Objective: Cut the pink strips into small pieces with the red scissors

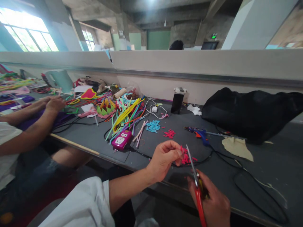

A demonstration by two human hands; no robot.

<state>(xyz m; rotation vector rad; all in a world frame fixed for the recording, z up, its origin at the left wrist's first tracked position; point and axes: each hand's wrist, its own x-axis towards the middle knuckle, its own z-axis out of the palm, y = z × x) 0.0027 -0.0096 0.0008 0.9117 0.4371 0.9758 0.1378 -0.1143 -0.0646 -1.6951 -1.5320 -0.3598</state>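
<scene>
My left hand (167,157) is closed in a pinch around a small red fuzzy piece (181,150), which looks like a cut bit of pipe cleaner. My right hand (211,198) grips a pair of scissors (198,192) with red handles, their blades pointing up and away beside the left fingertips. Just beyond the blades lies a pile of short red pieces (186,158), partly hidden by the left fingers. Farther back are a smaller red pile (169,134) and a heap of short blue pieces (153,126).
A blue glue gun (201,135) with a trailing black cord lies right of the piles. Behind stand a dark tumbler (177,102) and a black bag (251,113). Long pipe cleaners (127,115) and a purple box (121,140) lie left. A co-worker's hands (55,102) rest farther left.
</scene>
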